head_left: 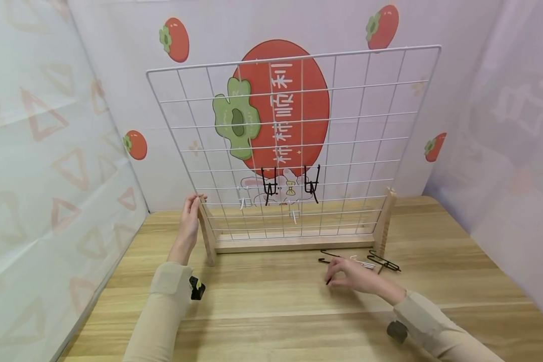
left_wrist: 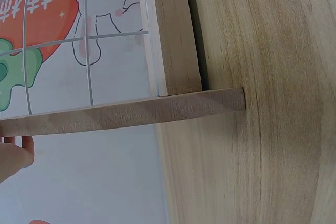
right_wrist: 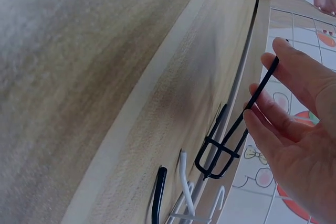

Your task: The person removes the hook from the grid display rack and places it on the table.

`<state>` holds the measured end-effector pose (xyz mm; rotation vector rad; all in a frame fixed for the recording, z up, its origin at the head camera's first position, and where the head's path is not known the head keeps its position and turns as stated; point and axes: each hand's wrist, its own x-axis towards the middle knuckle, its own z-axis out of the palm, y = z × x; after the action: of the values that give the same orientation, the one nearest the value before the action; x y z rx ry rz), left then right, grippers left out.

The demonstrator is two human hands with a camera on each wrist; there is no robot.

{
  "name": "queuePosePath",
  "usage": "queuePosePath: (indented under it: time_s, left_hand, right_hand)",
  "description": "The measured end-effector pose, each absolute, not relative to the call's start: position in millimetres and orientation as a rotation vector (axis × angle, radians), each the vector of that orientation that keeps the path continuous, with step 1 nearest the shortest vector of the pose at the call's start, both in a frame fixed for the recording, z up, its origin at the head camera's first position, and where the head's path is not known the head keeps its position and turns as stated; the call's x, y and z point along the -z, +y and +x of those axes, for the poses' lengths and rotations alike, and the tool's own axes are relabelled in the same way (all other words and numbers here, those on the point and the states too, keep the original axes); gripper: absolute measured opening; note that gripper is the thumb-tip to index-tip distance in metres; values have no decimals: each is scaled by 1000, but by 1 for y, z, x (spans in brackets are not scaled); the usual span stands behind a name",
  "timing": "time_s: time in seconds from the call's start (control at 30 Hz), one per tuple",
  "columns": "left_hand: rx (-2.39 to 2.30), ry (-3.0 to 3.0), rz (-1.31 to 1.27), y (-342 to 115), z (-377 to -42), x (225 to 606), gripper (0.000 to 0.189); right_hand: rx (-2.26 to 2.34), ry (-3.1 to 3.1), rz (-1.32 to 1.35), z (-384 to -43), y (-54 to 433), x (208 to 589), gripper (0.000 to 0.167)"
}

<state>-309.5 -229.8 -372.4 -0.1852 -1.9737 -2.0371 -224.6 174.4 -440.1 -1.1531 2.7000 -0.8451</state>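
Note:
My left hand (head_left: 189, 221) holds the top of the left wooden upright (head_left: 206, 236) of a stand; in the left wrist view only a little of that hand (left_wrist: 14, 158) shows beside the upright. A white wire grid panel (head_left: 344, 146) stands in the wooden base (head_left: 294, 244). Low over the table, my right hand (head_left: 355, 276) pinches a black wire hook (right_wrist: 257, 94) by its long prong. Two black hooks (head_left: 269, 188) hang on the grid, along with white hooks (head_left: 294, 215) lower down.
Loose black hooks (head_left: 383, 261) and white hooks (head_left: 366, 264) lie on the wooden table (head_left: 262, 311) by the stand's right foot, partly behind my right hand. A cloth backdrop printed with persimmons (head_left: 285, 110) hangs behind the grid.

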Motion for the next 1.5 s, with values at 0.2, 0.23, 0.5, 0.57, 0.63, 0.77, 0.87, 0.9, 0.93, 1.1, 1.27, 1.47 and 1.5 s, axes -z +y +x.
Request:
queuePosePath:
  time_s: [0.2,0.23,0.5,0.57,0.63,0.77,0.87,0.9,0.93,1.1,1.27,1.47,1.5]
  left_hand:
    - [2046,-1965,-175,-229,-309,371,13]
    - [2046,-1963,-171,-229,-309,371,13]
    - [2045,-1963,-172,-228,-308,371,13]
    - [2044,-1970,-172,-229,-308,372,14]
    - [2045,-1972,-174,-230,-309,372,15]
    - [2046,-1973,-165,-230,-309,373,15]
    - [2044,-1970,-167,-230,-310,373,14]
    - [2043,-1968,-168,-230,-310,373,14]
    - [2043,-1967,-168,-229,-310,373,14]
    - [2045,-1966,-158,-230,-308,373,13]
    - [2045,-1974,-167,-230,-309,373,16]
    - [2048,-1959,-173,-229,-309,373,15]
    - [2051,-1955,-173,-229,-309,373,15]
  right_hand:
    - [852,2703,-1159,-223,174,440,10]
    - [855,2704,-1160,-223,174,440,10]
    - [954,2686,-1078,-222,175,440,15]
    - [989,2687,-1074,-222,175,438,17]
    - [1010,2708,-1089,-223,175,437,19]
    - [1044,2746,-1105,-224,174,429,20]
    - [1097,2772,-1136,-225,172,422,18]
    - [1118,2782,-1151,-225,171,420,17]
    - [1136,2793,-1168,-226,170,417,15]
    - [1184,2855,-1196,-227,168,404,12]
    - [1241,2878,-1160,-231,165,391,14]
    - [1335,2998,-1143,-237,163,377,14]
    - [1362,3008,-1141,-238,162,375,14]
